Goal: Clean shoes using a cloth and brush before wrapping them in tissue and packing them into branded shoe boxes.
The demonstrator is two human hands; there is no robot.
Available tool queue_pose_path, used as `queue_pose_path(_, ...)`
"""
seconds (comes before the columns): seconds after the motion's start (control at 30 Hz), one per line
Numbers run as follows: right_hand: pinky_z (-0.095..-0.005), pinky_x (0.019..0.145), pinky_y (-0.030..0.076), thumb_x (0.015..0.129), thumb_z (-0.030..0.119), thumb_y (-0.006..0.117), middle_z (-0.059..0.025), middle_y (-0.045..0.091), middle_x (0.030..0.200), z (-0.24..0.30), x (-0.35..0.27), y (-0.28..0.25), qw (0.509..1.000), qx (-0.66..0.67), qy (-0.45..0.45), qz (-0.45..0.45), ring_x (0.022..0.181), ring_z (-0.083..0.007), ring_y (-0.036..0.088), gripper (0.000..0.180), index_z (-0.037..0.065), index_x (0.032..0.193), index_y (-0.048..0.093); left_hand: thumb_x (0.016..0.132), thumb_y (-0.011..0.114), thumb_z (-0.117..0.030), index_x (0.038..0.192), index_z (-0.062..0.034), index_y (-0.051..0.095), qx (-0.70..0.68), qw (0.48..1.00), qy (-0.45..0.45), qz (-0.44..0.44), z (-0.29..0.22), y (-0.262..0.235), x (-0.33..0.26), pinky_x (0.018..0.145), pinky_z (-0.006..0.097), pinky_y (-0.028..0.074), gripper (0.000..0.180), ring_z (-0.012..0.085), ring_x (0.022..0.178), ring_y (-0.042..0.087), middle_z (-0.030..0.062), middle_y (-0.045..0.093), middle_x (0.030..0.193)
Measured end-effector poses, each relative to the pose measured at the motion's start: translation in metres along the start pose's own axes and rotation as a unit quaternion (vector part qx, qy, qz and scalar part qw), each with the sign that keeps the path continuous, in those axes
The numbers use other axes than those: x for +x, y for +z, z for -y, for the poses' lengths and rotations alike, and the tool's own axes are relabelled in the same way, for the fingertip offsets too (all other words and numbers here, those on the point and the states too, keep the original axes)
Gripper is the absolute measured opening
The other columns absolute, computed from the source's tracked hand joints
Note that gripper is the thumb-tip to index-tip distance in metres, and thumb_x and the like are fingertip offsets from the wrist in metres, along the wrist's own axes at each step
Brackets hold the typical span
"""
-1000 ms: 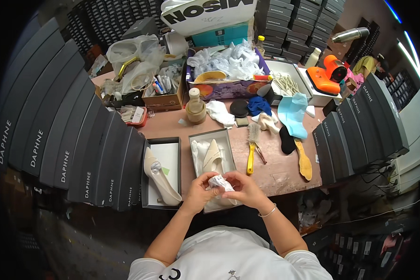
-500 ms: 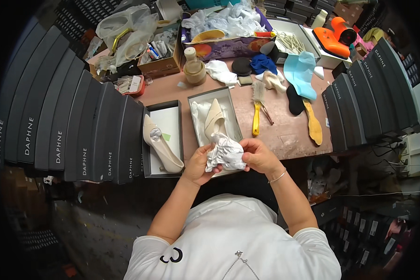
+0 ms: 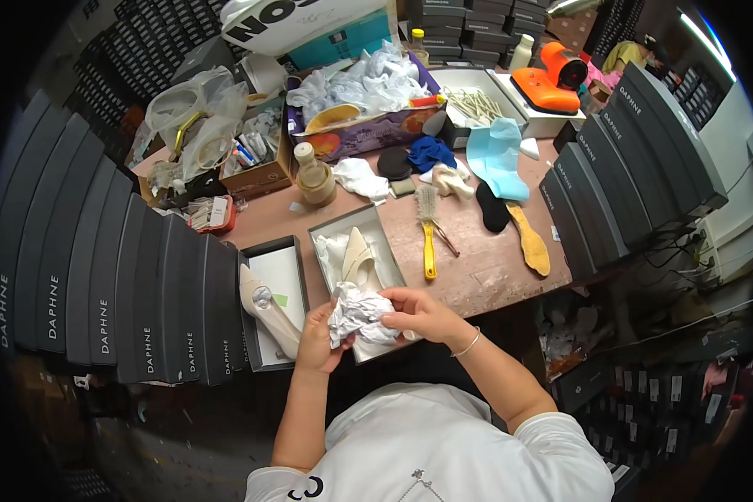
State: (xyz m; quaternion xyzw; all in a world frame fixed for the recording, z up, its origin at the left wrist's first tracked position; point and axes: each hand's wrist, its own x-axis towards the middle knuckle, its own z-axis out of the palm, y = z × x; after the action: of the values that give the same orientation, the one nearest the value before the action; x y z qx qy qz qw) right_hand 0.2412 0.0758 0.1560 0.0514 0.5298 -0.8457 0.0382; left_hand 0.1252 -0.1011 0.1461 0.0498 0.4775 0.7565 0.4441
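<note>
Cannot see the lower end of the right-hand cream pointed shoe (image 3: pixel 357 259), covered by crumpled white paper (image 3: pixel 361 315) and hands (image 3: pixel 424 316). Can see only part of a white black-lettered panel (image 3: pixel 305 32), cut off above, and a white shirt (image 3: pixel 431 435), cut off below. Looks like a person in yellow (image 3: pixel 622 56) at upper right, too small to tell.
</note>
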Motion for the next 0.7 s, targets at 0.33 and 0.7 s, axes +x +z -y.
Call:
queue_pose_path(0.33, -0.0219, 0.053, 0.045, 0.091, 0.016, 0.063, -0.0022, 0.06, 0.096, -0.021, -0.002, 0.003, 0.982, 0.182, -0.022, -0.044, 0.07, -0.0078, 0.055, 0.039, 0.003, 0.126, 0.052, 0.095, 0.059, -0.023, 0.125, -0.0051, 0.052, -0.137, 0.99, 0.033, 0.028, 0.024, 0.019, -0.002, 0.085, 0.029, 0.05, 0.036, 0.0157, 0.102, 0.06, 0.0051, 0.061, 0.113)
queue_pose_path(0.7, -0.0247, 0.071, 0.051, 0.077, 0.012, 0.077, -0.0065, 0.064, 0.095, -0.011, 0.002, 0.012, 0.873, -0.373, -0.226, -0.219, 0.08, -0.0153, 0.064, 0.04, 0.001, 0.11, 0.058, 0.093, 0.063, -0.022, 0.096, 0.001, 0.067, 0.205, 0.95, 0.219, -0.085, 0.005, 0.036, 0.01, 0.06, 0.02, 0.044, 0.024, 0.0047, 0.068, 0.055, -0.0008, 0.064, 0.079)
